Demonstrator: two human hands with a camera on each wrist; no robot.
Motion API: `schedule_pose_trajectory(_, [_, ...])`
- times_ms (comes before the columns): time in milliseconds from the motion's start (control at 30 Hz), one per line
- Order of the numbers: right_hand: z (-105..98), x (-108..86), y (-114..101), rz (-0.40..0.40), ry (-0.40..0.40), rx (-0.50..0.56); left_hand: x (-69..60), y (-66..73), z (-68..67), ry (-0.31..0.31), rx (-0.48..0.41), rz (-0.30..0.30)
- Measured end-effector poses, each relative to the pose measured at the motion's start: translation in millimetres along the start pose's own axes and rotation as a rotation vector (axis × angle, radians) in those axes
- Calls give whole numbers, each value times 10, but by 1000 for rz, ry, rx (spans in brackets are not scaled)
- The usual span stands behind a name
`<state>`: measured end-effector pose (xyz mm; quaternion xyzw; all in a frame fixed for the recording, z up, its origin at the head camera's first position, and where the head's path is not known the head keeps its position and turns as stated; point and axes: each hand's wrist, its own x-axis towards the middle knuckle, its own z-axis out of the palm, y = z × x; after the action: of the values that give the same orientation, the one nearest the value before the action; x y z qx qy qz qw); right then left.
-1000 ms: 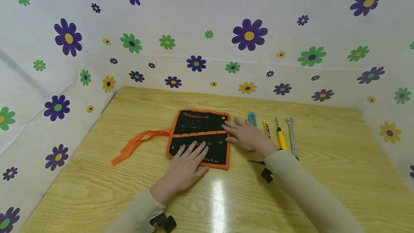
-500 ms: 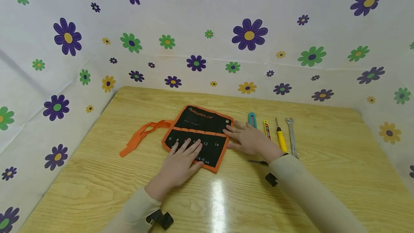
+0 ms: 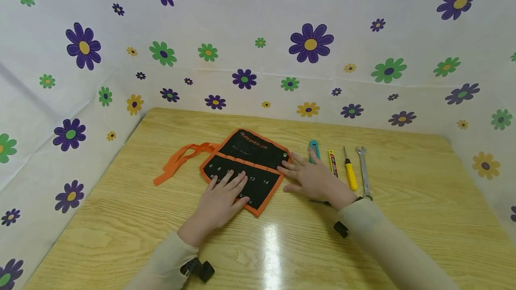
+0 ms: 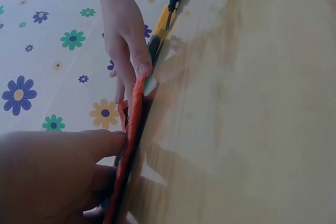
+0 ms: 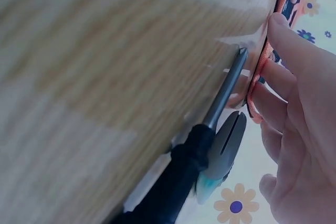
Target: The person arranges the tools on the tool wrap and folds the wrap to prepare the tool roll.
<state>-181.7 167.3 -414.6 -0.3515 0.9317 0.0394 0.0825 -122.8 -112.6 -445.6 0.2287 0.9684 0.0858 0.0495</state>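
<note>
A black tool pouch (image 3: 251, 152) with orange edging and numbered pockets lies flat, turned at an angle. My left hand (image 3: 215, 205) rests on its lower left part with fingers spread out straight. At the right edge, the extended fingers of my right hand (image 3: 312, 177) touch the orange trim. The left wrist view has the pouch edge-on, its orange rim (image 4: 134, 114) between both hands. Under the right wrist lies a black-handled screwdriver (image 5: 210, 129). Beside it is a tool with grey jaws (image 5: 228, 135) and some teal behind them.
Orange ties (image 3: 177, 162) trail left from the pouch. To the right stand in a row a teal slotted handle (image 3: 314, 147), partly covered by the right hand, a yellow-and-red box cutter (image 3: 332, 160), a yellow screwdriver (image 3: 350, 176) and a wrench (image 3: 364, 169). Flowered cloth hangs behind the wooden table (image 3: 121, 232).
The pouch has turned clockwise under my hands, its ties swinging up and right. My left hand has slid slightly left; the right hand has shifted a little right and nearer me.
</note>
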Motion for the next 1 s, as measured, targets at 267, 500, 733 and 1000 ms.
schedule_pose_trajectory(267, [14,-34,-36,-31,31,-29,10,-39,-24,6,-1,-6])
schedule_pose_trajectory(500, [1,-53,-83,-45,7,82,19,-71,-47,6,-15,-17])
schedule_pose_trajectory(733, [22,-105,-157,-82,2,125,39,-106,-35,-7,-9,-40])
schedule_pose_trajectory(1000, [34,-187,-261,-106,25,120,56,-156,-48,-11,-20,-56])
